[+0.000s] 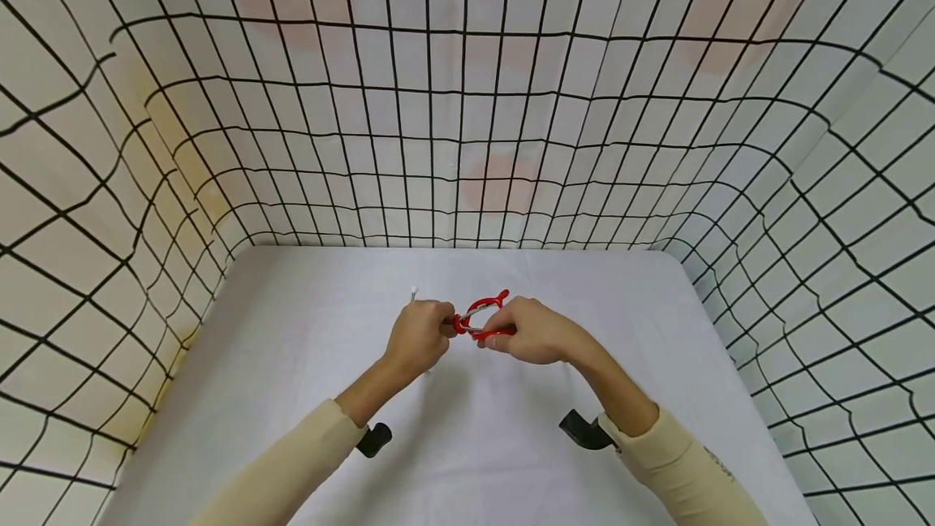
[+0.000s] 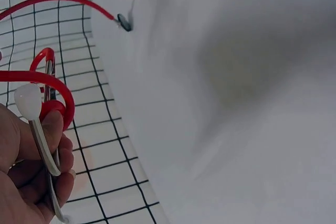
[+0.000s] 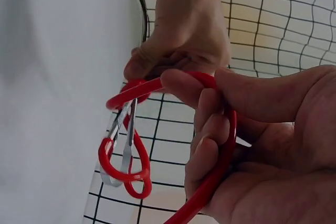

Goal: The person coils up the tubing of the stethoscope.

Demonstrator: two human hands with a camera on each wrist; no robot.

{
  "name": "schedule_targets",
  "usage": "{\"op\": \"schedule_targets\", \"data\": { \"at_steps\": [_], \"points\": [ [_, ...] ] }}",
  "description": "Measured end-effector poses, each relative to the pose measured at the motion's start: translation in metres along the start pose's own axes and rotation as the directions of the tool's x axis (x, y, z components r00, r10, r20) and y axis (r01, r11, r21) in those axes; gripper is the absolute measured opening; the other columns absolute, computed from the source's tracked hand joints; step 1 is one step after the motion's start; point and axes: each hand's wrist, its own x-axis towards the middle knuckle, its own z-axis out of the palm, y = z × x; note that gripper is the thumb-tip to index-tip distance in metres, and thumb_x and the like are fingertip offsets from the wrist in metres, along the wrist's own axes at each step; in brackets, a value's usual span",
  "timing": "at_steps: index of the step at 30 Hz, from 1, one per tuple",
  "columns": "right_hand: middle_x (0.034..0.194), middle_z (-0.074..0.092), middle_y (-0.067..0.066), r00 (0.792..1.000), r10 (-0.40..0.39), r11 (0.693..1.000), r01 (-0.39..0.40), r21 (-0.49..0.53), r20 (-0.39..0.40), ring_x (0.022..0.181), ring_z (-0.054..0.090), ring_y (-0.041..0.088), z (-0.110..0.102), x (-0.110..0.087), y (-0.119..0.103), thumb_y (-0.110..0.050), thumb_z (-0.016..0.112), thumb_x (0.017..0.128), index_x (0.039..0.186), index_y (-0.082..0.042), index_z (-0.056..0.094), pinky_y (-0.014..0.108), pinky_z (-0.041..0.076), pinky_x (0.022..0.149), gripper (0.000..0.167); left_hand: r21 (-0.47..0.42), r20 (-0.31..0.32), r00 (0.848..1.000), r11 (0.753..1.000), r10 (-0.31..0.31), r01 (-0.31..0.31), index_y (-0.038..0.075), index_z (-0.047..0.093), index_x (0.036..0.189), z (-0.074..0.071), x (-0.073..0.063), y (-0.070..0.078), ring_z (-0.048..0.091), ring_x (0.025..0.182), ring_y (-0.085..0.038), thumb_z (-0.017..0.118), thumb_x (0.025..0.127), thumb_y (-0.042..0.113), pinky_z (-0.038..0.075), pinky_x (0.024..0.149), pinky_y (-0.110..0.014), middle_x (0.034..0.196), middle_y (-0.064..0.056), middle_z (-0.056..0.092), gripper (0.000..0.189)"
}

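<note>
Stethoscope (image 1: pixel 482 335) is held in both hands above the white table (image 1: pixel 307 299), between the left and right edges and short of the far edge. Left hand (image 1: pixel 420 335): thumb and fingers pinch it, a metal ear tube (image 2: pixel 42 140) with white tip (image 2: pixel 28 100) alongside. Right hand (image 1: pixel 536 331): fingers curl round the red tubing (image 3: pixel 226 129). Black mesh (image 1: pixel 429 92) stands beyond the far edge.

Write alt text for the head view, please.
A person's left hand and right hand hold a red-and-silver stethoscope between them above a white table. One white ear tip pokes out past the left hand; black-gridded walls stand behind and on both sides.
</note>
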Motion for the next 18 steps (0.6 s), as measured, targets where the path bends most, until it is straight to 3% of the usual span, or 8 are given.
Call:
{"op": "schedule_targets", "data": {
  "at_steps": [4,8,13,18],
  "points": [
    [0.088,0.071,-0.004,0.997,-0.077,0.997,0.077,-0.001,0.014,0.081,0.057,0.015,-0.002,0.003,0.000,-0.013,0.064,0.097,0.101,-0.017,0.080,0.029,0.048,0.070,0.017,-0.005,-0.008,1.000,1.000,0.029,-0.029,0.008,0.076,0.078,0.001,0.000,0.005,0.067,0.067,-0.013,0.076,0.083,-0.006,0.054,0.060,-0.024,0.074,0.000,0.074,0.014],
    [0.094,0.073,0.000,0.990,-0.125,0.992,0.126,0.020,-0.063,0.083,0.060,0.015,-0.008,0.007,0.007,-0.009,0.064,0.097,0.100,-0.014,0.080,0.030,0.050,0.070,0.017,-0.013,0.014,0.997,0.997,0.073,-0.073,0.009,0.076,0.079,0.002,-0.005,0.011,0.069,0.071,-0.013,0.075,0.082,-0.008,0.057,0.065,-0.024,0.075,0.001,0.075,0.017],
    [0.096,0.075,0.001,0.983,-0.130,0.988,0.139,0.064,-0.127,0.090,0.067,0.018,-0.018,0.010,0.018,-0.010,0.067,0.096,0.103,-0.011,0.080,0.032,0.054,0.074,0.014,-0.061,0.041,0.993,0.992,0.114,-0.111,0.010,0.077,0.081,0.001,-0.016,0.024,0.070,0.074,-0.010,0.073,0.081,-0.012,0.057,0.069,-0.020,0.076,0.003,0.074,0.022],
    [0.096,0.077,-0.001,0.982,-0.122,0.980,0.142,0.139,-0.145,0.091,0.065,0.017,-0.024,0.015,0.031,-0.015,0.070,0.095,0.100,-0.016,0.081,0.035,0.053,0.078,0.011,-0.079,0.035,0.979,0.977,0.199,-0.196,0.013,0.077,0.079,-0.002,-0.024,0.040,0.065,0.072,-0.009,0.077,0.081,-0.008,0.054,0.067,-0.019,0.073,0.006,0.071,0.021]
  ]
}}
